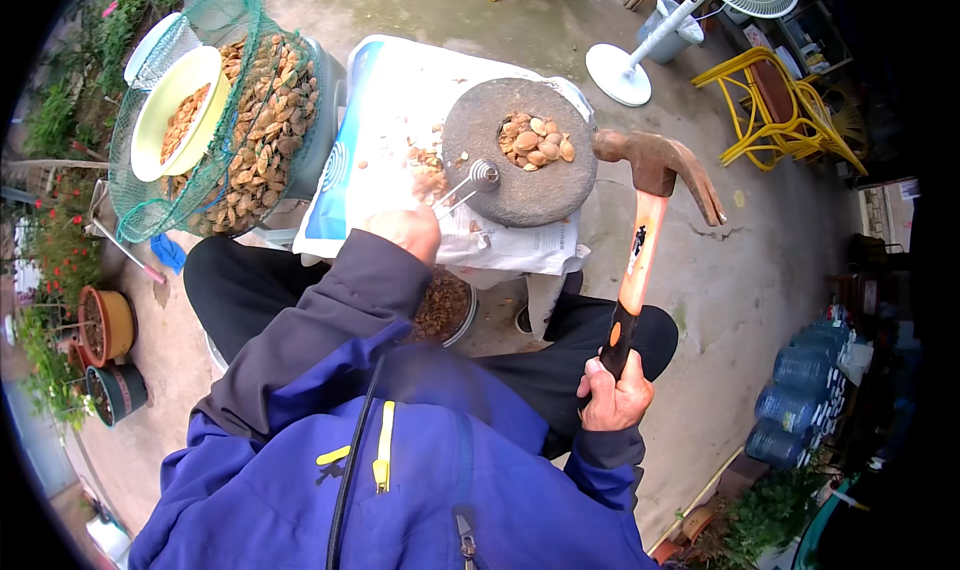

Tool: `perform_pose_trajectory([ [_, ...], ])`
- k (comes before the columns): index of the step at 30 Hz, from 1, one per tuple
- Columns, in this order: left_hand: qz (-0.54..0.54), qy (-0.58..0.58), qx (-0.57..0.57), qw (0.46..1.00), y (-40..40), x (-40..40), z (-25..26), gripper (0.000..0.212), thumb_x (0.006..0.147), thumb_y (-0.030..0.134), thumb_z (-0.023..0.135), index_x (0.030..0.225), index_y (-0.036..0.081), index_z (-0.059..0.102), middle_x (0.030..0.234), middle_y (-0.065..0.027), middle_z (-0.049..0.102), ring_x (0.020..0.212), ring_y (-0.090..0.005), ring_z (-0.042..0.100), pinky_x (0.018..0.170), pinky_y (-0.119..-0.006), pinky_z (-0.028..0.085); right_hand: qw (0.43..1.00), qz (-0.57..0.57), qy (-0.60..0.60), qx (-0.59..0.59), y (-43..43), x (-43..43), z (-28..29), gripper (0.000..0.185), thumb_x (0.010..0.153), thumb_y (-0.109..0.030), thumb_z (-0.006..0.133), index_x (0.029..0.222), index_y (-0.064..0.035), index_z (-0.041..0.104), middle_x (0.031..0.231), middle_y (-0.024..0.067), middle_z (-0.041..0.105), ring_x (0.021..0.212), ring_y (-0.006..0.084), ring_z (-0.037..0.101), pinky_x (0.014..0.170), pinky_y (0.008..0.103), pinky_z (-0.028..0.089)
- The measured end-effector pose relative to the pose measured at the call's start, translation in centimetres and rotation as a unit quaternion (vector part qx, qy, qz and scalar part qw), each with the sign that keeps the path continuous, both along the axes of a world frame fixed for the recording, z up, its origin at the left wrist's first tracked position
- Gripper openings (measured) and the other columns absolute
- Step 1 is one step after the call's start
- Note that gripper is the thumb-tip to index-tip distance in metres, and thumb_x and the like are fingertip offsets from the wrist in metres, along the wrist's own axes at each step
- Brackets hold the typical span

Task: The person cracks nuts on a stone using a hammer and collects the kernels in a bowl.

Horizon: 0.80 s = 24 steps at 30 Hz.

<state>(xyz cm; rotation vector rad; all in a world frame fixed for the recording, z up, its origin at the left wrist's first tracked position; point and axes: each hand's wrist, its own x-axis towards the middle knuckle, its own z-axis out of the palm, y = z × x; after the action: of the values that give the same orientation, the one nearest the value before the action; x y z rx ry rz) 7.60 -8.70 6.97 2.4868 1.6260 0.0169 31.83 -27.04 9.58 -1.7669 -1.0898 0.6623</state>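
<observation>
My right hand [616,391] grips the black lower handle of a claw hammer [651,195], which is raised upright with its rusty head beside the stone. My left hand [412,229] holds small metal wire tongs [456,199] whose coiled end rests over a dark spot on a round grey stone [480,120]. Whether a pit sits inside the coil, I cannot tell. In the stone's hollow lies a heap of brown fruit pits [534,142]. Broken shells and kernels [426,166] are scattered left of the stone on a white sack [405,67] covering a low table.
A green net [255,22] full of pits [281,105] stands at left, with a yellow bowl [142,139] of kernels on it. Below the table is a bucket of shells [442,311]. A fan [619,75], a yellow-framed chair [765,112] and water jugs [784,405] stand at right.
</observation>
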Motion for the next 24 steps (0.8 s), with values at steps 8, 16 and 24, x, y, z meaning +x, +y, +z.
perform_pose_trajectory([
  [8, 0.068, -0.142, 0.111, 0.981, 1.9, -3.4, 0.7, 0.006, 0.088, 0.006, 0.062, 0.092, 0.004, 0.066, 0.063, -0.0182, 0.06, 0.058, -0.0319, 0.063, 0.055, -0.042, 0.046, 1.0, -0.009, 0.003, -0.008, 0.0, 0.3, -1.0, 0.007, 0.087, -0.005, 0.058, 0.086, 0.0019, 0.056, 0.063, 0.0025, 0.054, 0.046, 0.0093, 0.05, 0.045, 0.0249, 0.041],
  [16, 0.142, -0.461, -0.195, 0.854, 2.2, 3.7, -1.3, 0.013, 0.088, 0.008, 0.059, 0.092, -0.001, 0.067, 0.065, -0.0163, 0.06, 0.061, -0.0336, 0.06, 0.059, -0.041, 0.046, 0.997, -0.03, 0.042, -0.058, 0.1, 0.1, -0.4, 0.007, 0.086, -0.004, 0.058, 0.087, 0.0022, 0.057, 0.063, 0.0022, 0.054, 0.047, 0.0095, 0.051, 0.045, 0.0251, 0.041],
  [24, 0.22, -0.44, -0.249, 0.834, 4.0, 5.7, -5.0, 0.018, 0.086, 0.009, 0.058, 0.096, 0.002, 0.071, 0.069, -0.0067, 0.063, 0.063, -0.0152, 0.06, 0.06, -0.03, 0.048, 0.997, -0.028, 0.055, -0.049, -0.5, 1.1, -1.0, 0.007, 0.085, -0.003, 0.058, 0.088, 0.0025, 0.057, 0.064, 0.0032, 0.055, 0.046, 0.0104, 0.051, 0.045, 0.0258, 0.041],
])
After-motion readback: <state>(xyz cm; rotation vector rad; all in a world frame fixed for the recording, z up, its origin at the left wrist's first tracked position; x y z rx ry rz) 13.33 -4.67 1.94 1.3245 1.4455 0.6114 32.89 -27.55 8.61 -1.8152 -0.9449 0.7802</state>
